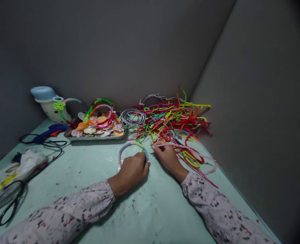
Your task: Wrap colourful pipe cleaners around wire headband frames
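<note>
My left hand [134, 169] is closed round the right side of a hoop [124, 147] wrapped in pastel purple, yellow, blue and pink. A short green end shows at the hoop's top right, by my fingers. To the right, my right hand [166, 155] is pinched on a pale pink pipe cleaner [175, 145], whose length trails off over the table to the right. The two hands are a little apart. Just beyond my right hand lies a tangled heap of bright pipe cleaners [170, 117]. Under the hoop, a small white piece is partly covered by my left hand.
A metal tray [99, 138] holds seashells [90, 130] and finished-looking colourful hoops. Coiled silver wire [125, 119] lies beside it. A blue-lidded container [50, 106] stands back left. A black cord [30, 183] and plastic bag [33, 159] are at left. Grey walls border the table.
</note>
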Motion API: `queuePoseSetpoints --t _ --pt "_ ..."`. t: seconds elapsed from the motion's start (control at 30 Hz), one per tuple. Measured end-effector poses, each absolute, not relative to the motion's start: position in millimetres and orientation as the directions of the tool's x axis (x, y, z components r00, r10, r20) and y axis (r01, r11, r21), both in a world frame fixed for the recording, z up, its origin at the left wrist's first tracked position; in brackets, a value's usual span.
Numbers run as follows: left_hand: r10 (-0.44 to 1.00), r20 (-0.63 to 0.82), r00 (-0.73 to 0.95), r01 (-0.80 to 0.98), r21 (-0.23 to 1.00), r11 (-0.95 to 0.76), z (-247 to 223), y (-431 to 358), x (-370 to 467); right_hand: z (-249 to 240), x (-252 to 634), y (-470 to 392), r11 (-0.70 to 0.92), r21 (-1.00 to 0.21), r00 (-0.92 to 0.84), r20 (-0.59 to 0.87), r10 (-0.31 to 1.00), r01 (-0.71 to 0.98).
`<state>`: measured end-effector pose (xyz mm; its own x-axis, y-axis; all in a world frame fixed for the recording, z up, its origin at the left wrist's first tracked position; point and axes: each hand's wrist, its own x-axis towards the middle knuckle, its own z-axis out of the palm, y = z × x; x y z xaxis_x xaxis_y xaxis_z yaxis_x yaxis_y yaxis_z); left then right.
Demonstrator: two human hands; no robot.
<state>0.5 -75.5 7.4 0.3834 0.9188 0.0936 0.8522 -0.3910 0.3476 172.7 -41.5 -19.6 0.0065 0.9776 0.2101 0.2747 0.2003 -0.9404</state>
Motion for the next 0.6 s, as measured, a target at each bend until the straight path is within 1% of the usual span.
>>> queuePoseSetpoints --t 0.07,0.13,0.23,0.3,0.43,0.6 --pt "0.914 0.125 0.385 0.846 0.347 -0.404 7.6 -75.5 -1.5 -17.6 172.1 -43.5 0.224 -0.925 -0.014 0.231 0.973 0.307" --pt "0.903 0.182 0.389 0.819 0.381 -0.430 8.4 -75.5 -3.6 -15.8 171.5 -45.0 0.234 -0.919 -0.033 0.236 0.971 0.317" --pt "0.884 0.271 0.380 0.734 0.494 -0.467 10.0 -74.9 -5.8 -14.1 170.9 -46.1 0.228 -0.938 -0.040 0.225 0.974 0.262" --pt "0.888 0.299 0.349 0.677 0.575 -0.459 10.8 -73.7 -6.4 -13.3 170.6 -47.0 0.231 -0.949 -0.036 0.229 0.973 0.215" --pt "0.916 0.302 0.263 0.589 0.701 -0.401 10.8 -71.4 -6.1 -12.0 169.9 -51.4 0.258 -0.952 -0.050 0.253 0.966 0.166" --pt "0.930 0.270 0.250 0.467 0.808 -0.360 9.6 -72.2 -4.3 -10.9 168.6 -58.2 0.340 -0.918 -0.092 0.328 0.940 0.205"
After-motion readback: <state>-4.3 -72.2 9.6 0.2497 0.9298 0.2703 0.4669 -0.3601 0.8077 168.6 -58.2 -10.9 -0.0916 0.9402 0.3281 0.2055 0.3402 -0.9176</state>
